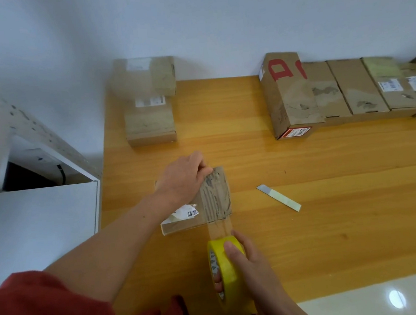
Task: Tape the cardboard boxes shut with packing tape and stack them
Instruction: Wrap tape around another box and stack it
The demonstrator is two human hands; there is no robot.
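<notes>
Your wide orange-yellow wooden table takes up most of the view, pushed up against a white wall, with a white cabinet sitting just off its left edge.

Along the far right side there's a row of brown cardboard boxes packed side by side. The nearest one to the middle stands taller and has big red letters on it. Over at the far left there's a stack of two taped cardboard boxes, one on top of the other.

The one you're working on is the small flat cardboard box near the middle of the table. It has a white barcode label on top. Your left hand has its fingers curled over the box's far edge, clamping it down.

Your right hand is wrapped around the yellow roll of packing tape, thumb on the outside and fingers through the core, held near the table's front edge. A clear strip of tape runs from the roll to the box top.

A pale flat cutter blade lies on the wood just right of the box.
</notes>
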